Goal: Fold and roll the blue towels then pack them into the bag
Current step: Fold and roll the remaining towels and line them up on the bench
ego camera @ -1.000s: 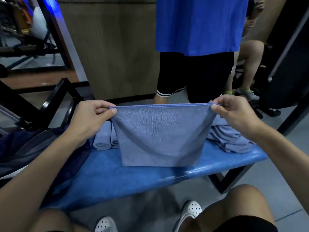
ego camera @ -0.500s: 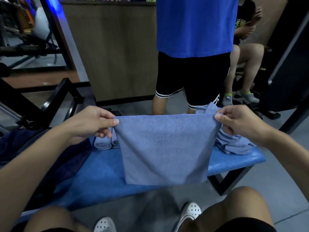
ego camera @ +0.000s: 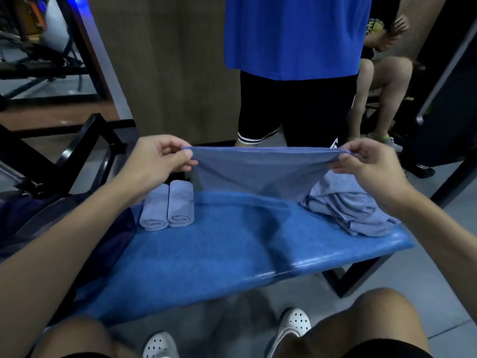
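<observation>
In the head view, mid-frame, the left hand and right hand each pinch shut on an upper corner of the blue towel, whose long axis runs left-right, equally near both hands, hanging toward the bench below.

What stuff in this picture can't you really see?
All in the head view:
- The dark bag: cut off by the left edge and crossed by the left hand's arm, so its opening is hidden.
- The held towel: its lower edge drops behind the bench.
- The towel pile: the right hand and the held towel cover part, so no count.
- The floor between the shoes: blurred.
</observation>
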